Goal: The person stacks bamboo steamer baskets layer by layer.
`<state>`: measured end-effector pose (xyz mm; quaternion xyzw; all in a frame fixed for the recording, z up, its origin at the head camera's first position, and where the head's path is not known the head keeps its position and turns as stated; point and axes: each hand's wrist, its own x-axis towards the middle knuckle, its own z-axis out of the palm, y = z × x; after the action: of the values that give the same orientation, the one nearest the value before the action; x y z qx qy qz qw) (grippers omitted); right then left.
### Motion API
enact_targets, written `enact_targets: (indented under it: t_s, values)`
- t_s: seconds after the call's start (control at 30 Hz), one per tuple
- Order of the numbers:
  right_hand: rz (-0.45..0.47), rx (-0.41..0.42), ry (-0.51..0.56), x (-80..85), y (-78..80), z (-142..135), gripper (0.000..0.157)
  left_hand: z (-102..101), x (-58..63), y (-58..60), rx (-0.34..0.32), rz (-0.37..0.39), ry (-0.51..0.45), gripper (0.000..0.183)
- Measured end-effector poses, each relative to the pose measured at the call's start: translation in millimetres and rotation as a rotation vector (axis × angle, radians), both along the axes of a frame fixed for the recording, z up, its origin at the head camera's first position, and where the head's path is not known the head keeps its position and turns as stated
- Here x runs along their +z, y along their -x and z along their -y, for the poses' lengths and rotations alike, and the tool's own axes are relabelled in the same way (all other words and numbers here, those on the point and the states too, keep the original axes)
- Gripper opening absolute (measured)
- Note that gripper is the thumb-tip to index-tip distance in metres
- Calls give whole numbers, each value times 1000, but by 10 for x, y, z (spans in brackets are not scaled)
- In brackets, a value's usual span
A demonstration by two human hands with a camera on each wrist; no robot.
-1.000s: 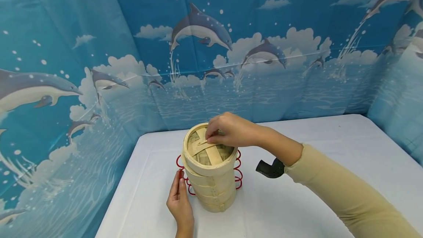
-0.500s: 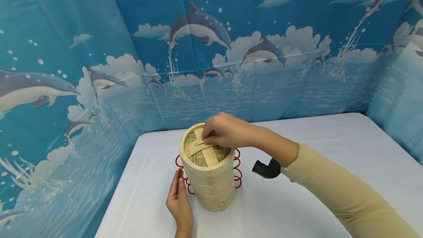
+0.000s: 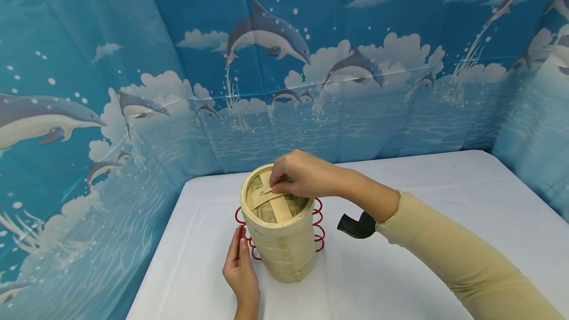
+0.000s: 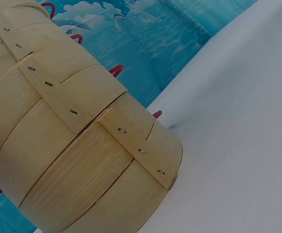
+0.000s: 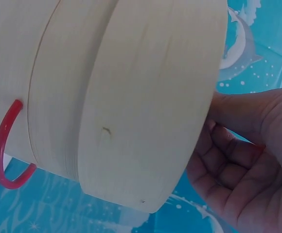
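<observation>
A tall bamboo steamer (image 3: 286, 253) of several stacked tiers stands upright on the table, with red loop handles down both sides. Its round woven lid (image 3: 255, 202) covers the top tier. My right hand (image 3: 306, 174) pinches the crossed strap at the lid's middle; in the right wrist view, the lid's rim (image 5: 146, 107) hides those fingertips. At the steamer's left side, my left hand (image 3: 242, 273) holds a red handle (image 3: 242, 231) between thumb and fingers. Stapled tier walls (image 4: 73, 141) fill much of the left wrist view, where the left hand does not show.
The steamer rests on a white-covered table (image 3: 422, 260). A black curved object (image 3: 355, 226) shows beside the right wrist, partly behind the sleeve (image 3: 453, 251). Blue dolphin-print cloth (image 3: 200, 83) hangs along the back and sides.
The lid has shifted a little left under my right hand and now lines up with the tier below, where a step showed at the left. My left hand keeps its place at the handle.
</observation>
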<state>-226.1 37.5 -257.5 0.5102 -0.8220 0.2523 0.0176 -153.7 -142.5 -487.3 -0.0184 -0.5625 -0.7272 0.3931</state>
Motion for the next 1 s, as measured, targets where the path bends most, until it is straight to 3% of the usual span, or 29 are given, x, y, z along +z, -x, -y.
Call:
enact_targets:
  t_s: [0.23,1.0]
  values:
    - [-4,6,-9,3,-11,5,5,8,-12,6,10,36,-33,29]
    - [12,-1,-20,19,0,35,7,15,8,-17,-8,17,18,31]
